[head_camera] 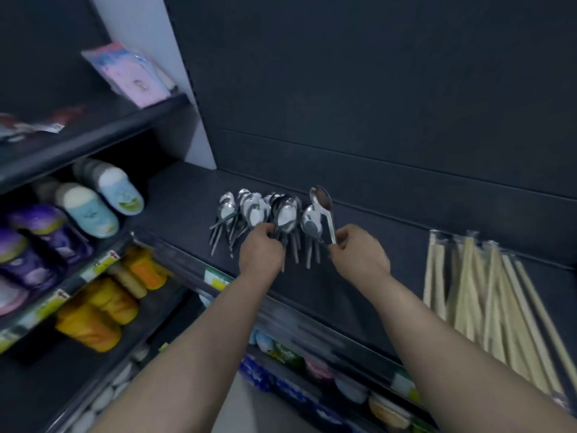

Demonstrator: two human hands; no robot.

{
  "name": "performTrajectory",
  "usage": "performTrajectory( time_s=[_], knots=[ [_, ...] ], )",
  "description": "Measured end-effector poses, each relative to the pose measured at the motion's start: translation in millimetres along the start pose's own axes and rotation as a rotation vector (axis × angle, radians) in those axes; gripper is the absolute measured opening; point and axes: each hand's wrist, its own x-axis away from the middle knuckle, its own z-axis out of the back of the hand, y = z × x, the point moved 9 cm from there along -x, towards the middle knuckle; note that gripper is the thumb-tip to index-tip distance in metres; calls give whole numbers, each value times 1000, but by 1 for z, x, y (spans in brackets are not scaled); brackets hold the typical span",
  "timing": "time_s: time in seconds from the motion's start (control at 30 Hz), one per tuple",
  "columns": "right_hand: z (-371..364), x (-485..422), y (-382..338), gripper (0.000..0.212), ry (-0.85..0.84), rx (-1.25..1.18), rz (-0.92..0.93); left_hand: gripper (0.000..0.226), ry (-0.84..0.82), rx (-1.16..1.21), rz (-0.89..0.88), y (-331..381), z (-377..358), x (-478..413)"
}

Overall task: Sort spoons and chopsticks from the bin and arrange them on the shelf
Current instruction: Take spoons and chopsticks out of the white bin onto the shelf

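Dark back panel (pixel 374 73), pale pillar (pixel 137 20)

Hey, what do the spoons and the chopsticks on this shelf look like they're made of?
Spoons: most likely polished metal, perhaps stainless steel; their bowls are silvery and throw bright, mirror-like highlights.
Chopsticks: apparently pale wood or bamboo, matte and evenly cream-coloured. They seem sealed in clear plastic sleeves that glint at the far ends, though blur leaves this uncertain.
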Motion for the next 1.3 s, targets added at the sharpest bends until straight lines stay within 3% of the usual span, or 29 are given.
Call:
performTrajectory(
  time_s=[0.3, 0.43, 0.57, 0.7, 0.8, 1.0, 1.3],
  knots=[
    [-69, -47, -41, 42, 19, 5, -112, 45, -53, -257, -179, -24, 13, -77],
    [-79, -55, -50, 30, -15, 139, -71, 35, -135, -471, -207, -33, 1, -85],
    [-68, -51, -60, 24, 6, 356, 46, 32, -76, -529, -305, -16, 2, -88],
    [-32, -33, -52, 19, 113, 632, 142, 29, -177, -519, -494, 30, -29, -71],
    [0, -15, -16, 24, 113, 764, 71, 26, -241, -549, -629, 68, -65, -37],
    [76, 48, 71, 26, 195, 752, -107, 27, -350, -492, -826, 137, -138, 66],
    [251, 191, 212, 21, 534, 774, -272, 27, -459, -363, -976, 236, -233, 262]
  ],
)
